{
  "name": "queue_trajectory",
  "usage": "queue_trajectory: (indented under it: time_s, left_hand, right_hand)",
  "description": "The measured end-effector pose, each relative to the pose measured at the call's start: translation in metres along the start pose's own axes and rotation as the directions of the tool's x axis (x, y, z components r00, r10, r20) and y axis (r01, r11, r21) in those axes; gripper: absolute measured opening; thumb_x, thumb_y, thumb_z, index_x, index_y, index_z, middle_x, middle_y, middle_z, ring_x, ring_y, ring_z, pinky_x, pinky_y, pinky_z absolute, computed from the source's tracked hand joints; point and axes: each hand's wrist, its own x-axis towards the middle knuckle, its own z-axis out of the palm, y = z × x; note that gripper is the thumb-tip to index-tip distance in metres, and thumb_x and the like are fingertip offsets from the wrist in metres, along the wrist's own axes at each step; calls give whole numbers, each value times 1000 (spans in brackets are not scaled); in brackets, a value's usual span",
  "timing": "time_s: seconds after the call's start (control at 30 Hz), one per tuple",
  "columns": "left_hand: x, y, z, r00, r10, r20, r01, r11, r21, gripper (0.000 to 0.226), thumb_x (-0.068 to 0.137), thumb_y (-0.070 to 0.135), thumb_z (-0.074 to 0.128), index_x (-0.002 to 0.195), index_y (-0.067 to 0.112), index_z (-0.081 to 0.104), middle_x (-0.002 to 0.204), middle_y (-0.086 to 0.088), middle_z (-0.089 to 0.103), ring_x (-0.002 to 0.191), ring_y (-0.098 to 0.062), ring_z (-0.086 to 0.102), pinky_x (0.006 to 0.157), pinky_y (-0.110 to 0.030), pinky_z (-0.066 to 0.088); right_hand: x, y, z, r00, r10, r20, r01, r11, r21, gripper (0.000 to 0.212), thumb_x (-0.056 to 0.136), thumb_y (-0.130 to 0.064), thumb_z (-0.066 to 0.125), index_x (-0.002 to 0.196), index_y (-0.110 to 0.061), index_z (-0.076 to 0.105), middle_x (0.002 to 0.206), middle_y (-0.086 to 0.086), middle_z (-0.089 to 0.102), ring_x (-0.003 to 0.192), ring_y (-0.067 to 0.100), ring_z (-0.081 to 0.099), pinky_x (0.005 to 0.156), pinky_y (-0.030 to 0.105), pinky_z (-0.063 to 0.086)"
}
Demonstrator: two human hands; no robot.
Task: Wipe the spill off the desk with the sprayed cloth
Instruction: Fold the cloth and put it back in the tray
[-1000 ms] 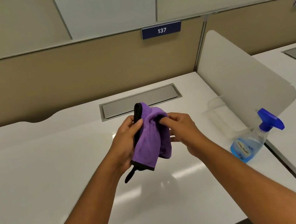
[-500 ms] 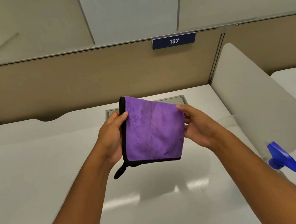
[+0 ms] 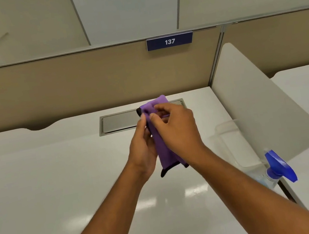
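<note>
A wide white desk fills the lower view, backed by a tan partition with a blue plate reading 137, a white side divider on the right and a grey hatch set in the top. Above the desk the left hand and right hand both close on a folded purple cloth, pinching its upper end, clear of the surface; a blue-triggered spray bottle stands at the desk's right edge

The right hand hides much of the cloth.
</note>
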Motion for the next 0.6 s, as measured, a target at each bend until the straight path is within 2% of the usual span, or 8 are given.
queue_trajectory:
  time_s: [0.07, 0.13, 0.2, 0.3, 0.37, 0.47, 0.5, 0.6]
  left_hand:
    - [6, -4, 7, 1000, -2, 6, 2, 999, -34, 55, 112, 50, 46, 149, 12, 63, 140, -11, 74, 132, -24, 70, 98, -32, 63]
    - [15, -7, 15, 1000, 24, 18, -23, 1000, -14, 49, 113, 39, 50, 152, 11, 59, 146, -16, 70, 133, -26, 68, 106, -36, 60]
    - [25, -11, 23, 999, 14, 35, -14, 1000, 10, 44, 115, 29, 51, 153, 8, 57, 150, -20, 65, 140, -32, 63, 118, -46, 52]
    - [42, -16, 41, 999, -36, 37, 34, 999, 34, 40, 115, 29, 51, 148, 10, 62, 146, -16, 70, 142, -35, 61, 121, -49, 48]
    - [53, -18, 56, 996, -72, 62, 71, 997, 19, 41, 115, 29, 51, 148, 8, 62, 145, -16, 70, 142, -34, 62, 121, -48, 49]
    - [74, -26, 81, 984, -134, 118, 137, 990, -15, 45, 114, 31, 52, 149, 3, 61, 145, -20, 70, 140, -36, 63, 118, -48, 52]
    - [82, -31, 90, 980, -146, 133, 150, 988, -18, 46, 114, 32, 51, 149, 2, 60, 144, -20, 70, 140, -37, 63, 116, -47, 53]
    - [102, -50, 116, 975, -156, 161, 155, 988, 17, 45, 114, 34, 51, 147, 4, 62, 142, -18, 72, 131, -32, 70, 106, -42, 60]
  right_hand:
    - [10, 1, -18, 983, 38, 180, -21, 995, -94, 40, 104, -20, 53, 141, -25, 67, 111, -2, 78, 98, 16, 71, 80, 25, 55]
    - [24, 2, -44, 949, 43, 312, -3, 992, -127, 45, 102, -12, 51, 144, -23, 63, 116, 4, 78, 102, 20, 73, 84, 30, 58]
    - [43, 3, -74, 957, 34, 290, -12, 997, -78, 44, 99, -2, 52, 138, -16, 67, 113, 7, 79, 100, 22, 77, 89, 43, 64]
    - [83, 14, -119, 981, -8, 195, 57, 967, -249, 43, 100, -5, 64, 139, -22, 66, 122, 1, 73, 102, 17, 72, 90, 37, 63]
    - [103, 29, -146, 939, 89, 333, 11, 957, -289, 52, 100, -17, 73, 149, -26, 56, 140, 5, 64, 115, 23, 69, 96, 39, 58]
    - [119, 54, -172, 795, 249, 553, -174, 967, -185, 55, 101, -20, 72, 152, -24, 53, 136, 11, 66, 117, 29, 70, 89, 43, 65]
    - [122, 61, -178, 789, 249, 561, -195, 968, -156, 50, 100, -18, 72, 148, -21, 56, 132, 11, 68, 116, 29, 71, 87, 42, 66]
    - [134, 86, -193, 849, 253, 464, -208, 967, -147, 38, 99, -13, 73, 136, -18, 64, 122, 11, 68, 113, 30, 72, 83, 39, 68]
